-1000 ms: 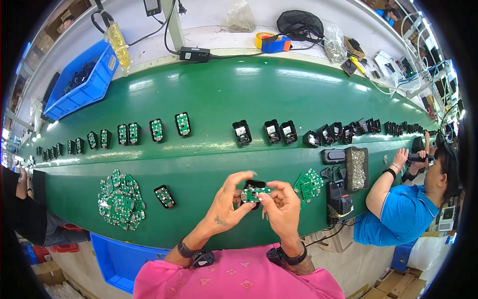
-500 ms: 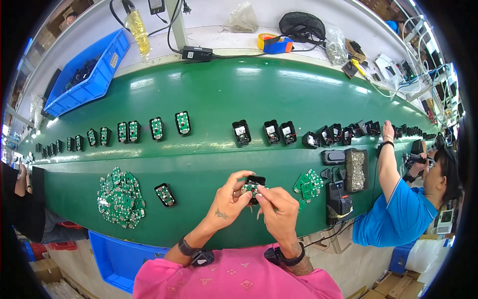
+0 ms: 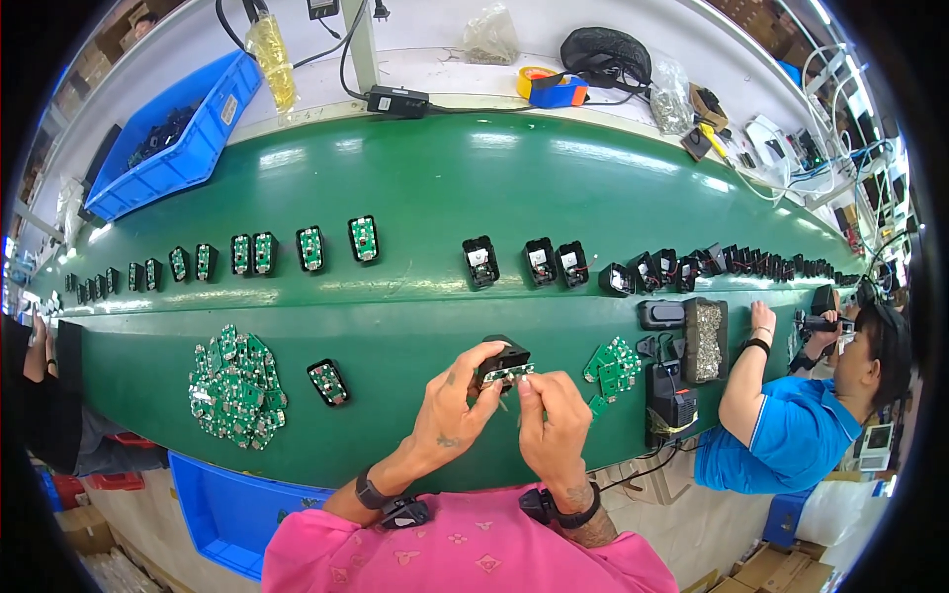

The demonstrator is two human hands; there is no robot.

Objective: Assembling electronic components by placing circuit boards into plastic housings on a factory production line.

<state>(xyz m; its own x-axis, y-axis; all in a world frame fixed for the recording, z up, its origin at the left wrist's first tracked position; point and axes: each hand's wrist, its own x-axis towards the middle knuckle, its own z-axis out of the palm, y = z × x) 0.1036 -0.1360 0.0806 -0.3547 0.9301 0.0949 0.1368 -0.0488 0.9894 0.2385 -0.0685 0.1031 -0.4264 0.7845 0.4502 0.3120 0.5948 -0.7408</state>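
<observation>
My left hand (image 3: 450,407) grips a small black plastic housing (image 3: 508,350) from the side, above the front part of the bench. A green circuit board (image 3: 510,373) is tilted along the housing's near edge, by my left thumb. My right hand (image 3: 556,420) is closed in a pinch just below the board's right end; what is between its fingertips is too small to name. To the left lies another black housing with a green board (image 3: 328,382) in it. A heap of loose circuit boards (image 3: 238,388) is farther left, and a smaller pile of boards (image 3: 613,367) lies right of my hands.
Housings with boards (image 3: 363,238) line the bench's left; housings without green boards (image 3: 480,261) run rightward. A tray of small metal parts (image 3: 705,341) and a black device (image 3: 672,399) stand right, near a co-worker in blue (image 3: 791,425). A blue crate (image 3: 178,138) sits back left.
The housing in my left hand has tipped, showing more of its black outside. My right fingertips have moved down from the board's face to its lower edge. The co-worker's arm has drawn back.
</observation>
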